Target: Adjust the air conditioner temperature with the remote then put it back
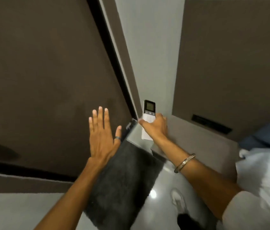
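A white air conditioner remote (149, 113) with a small dark-framed screen at its top stands upright against the pale wall strip (151, 63). My right hand (155, 127) wraps around its lower half; a metal bangle sits on that wrist. Whether the remote rests in a wall holder I cannot tell, since the hand covers that part. My left hand (100, 133) is raised flat with fingers spread, palm toward the dark brown panel (48, 72), holding nothing; it wears a ring on the thumb.
A dark grey mat (124, 180) lies on the glossy grey floor (164, 193) below my arms. A brown headboard-like panel (230, 55) with a dark slot is at right. Pale bedding (263, 176) and a blue pillow (267, 130) sit at the right edge.
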Demonstrator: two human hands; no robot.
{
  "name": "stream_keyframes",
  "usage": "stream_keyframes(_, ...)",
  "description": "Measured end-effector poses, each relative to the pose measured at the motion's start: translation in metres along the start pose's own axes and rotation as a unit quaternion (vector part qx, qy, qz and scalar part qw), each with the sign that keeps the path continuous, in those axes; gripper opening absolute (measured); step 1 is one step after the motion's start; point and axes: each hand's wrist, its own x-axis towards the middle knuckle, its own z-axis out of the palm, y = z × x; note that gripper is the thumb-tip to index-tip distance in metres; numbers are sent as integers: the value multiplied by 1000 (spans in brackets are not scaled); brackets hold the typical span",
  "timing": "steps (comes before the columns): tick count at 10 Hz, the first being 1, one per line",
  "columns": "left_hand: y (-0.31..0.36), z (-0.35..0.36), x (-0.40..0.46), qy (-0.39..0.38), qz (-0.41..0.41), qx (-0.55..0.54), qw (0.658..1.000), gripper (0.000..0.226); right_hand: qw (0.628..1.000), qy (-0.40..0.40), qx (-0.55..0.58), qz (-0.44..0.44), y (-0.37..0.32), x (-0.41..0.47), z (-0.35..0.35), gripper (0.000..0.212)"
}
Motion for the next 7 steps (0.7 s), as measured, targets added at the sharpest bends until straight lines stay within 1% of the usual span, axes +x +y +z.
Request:
stream_keyframes(1, 11, 74, -2, -68, 3, -17, 998, 78, 994, 36, -22, 98, 77, 50, 6, 69)
stream_keyframes(2, 21, 192, -3, -138, 23, -20, 990, 77, 977, 75, -65, 186, 186, 126, 31, 73)
stream_keyframes(3, 22, 254, -5, -164, 27, -21, 986, 76, 969, 89, -100, 209, 241, 171, 52, 82)
stream_keyframes(4, 20, 347, -14, -190, 22, -24, 981, 73, 957, 117, -118, 237, 312, 241, 96, 80)
stream_keyframes(5, 14, 387, -23, -202, 12, -20, 979, 73, 949, 110, -144, 259, 340, 274, 124, 83)
stream_keyframes(6, 3, 418, -31, -229, 26, -1, 973, 74, 937, 110, -179, 278, 368, 298, 148, 83)
stream_keyframes(7, 3, 421, -30, -228, 35, 7, 973, 74, 927, 112, -211, 289, 373, 298, 152, 79)
